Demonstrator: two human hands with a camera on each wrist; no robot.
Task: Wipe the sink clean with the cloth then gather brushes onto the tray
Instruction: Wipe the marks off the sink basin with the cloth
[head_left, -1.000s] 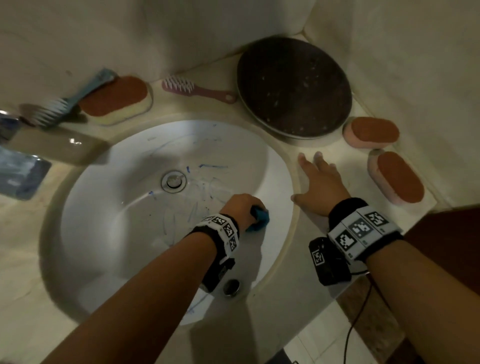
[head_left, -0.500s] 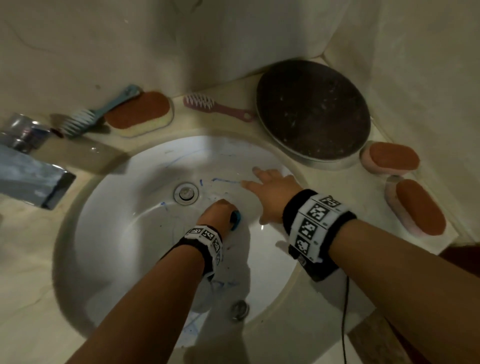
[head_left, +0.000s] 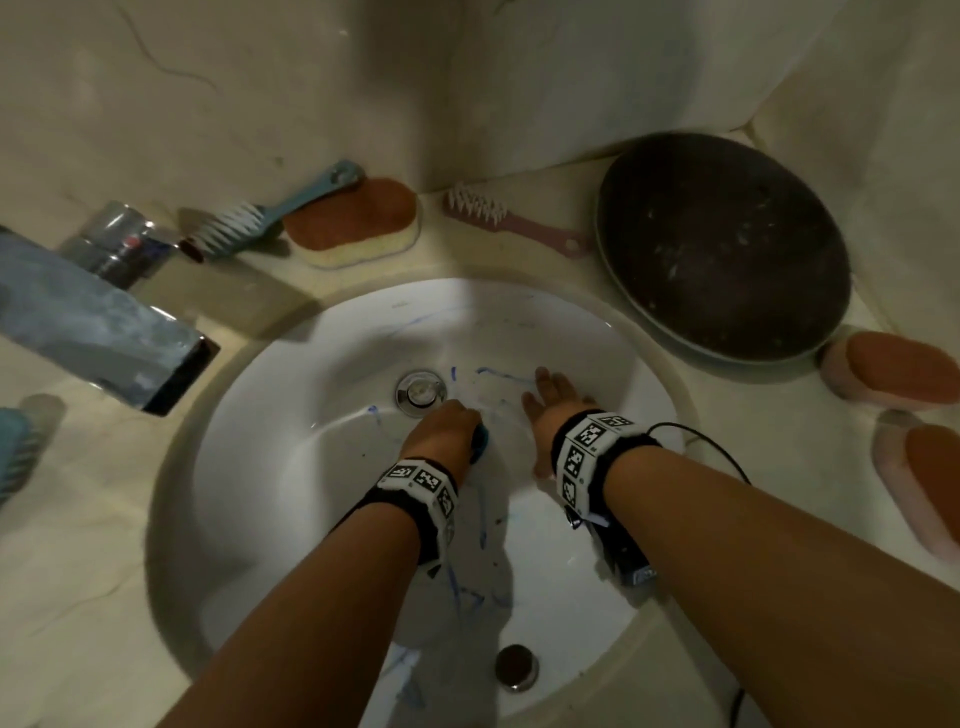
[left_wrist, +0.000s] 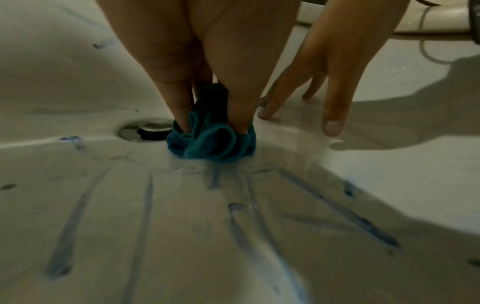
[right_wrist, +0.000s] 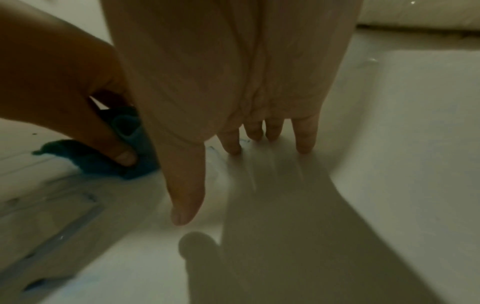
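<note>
My left hand (head_left: 441, 431) grips a bunched teal cloth (left_wrist: 213, 142) and presses it on the white sink (head_left: 291, 467) bottom just right of the drain (head_left: 420, 391). The cloth (right_wrist: 130, 164) shows under the left thumb in the right wrist view. Blue smears (left_wrist: 140, 207) streak the basin in front of it. My right hand (head_left: 558, 402) lies flat on the basin beside the left hand, its fingers (right_wrist: 303, 139) straight. The dark round tray (head_left: 722, 265) sits at the back right. A blue brush (head_left: 280, 208) and a pink brush (head_left: 509, 221) lie on the back ledge.
A chrome faucet (head_left: 104, 317) juts in from the left. Orange-topped sponges lie on the ledge: one at the back (head_left: 353, 223), two at the right (head_left: 898, 369) (head_left: 924, 478). Another blue brush (head_left: 15, 447) shows at the left edge. An overflow hole (head_left: 515, 666) sits near me.
My right hand left the counter rim and came down into the basin beside the left hand. The left hand slid the cloth from the basin's near-right wall to the drain.
</note>
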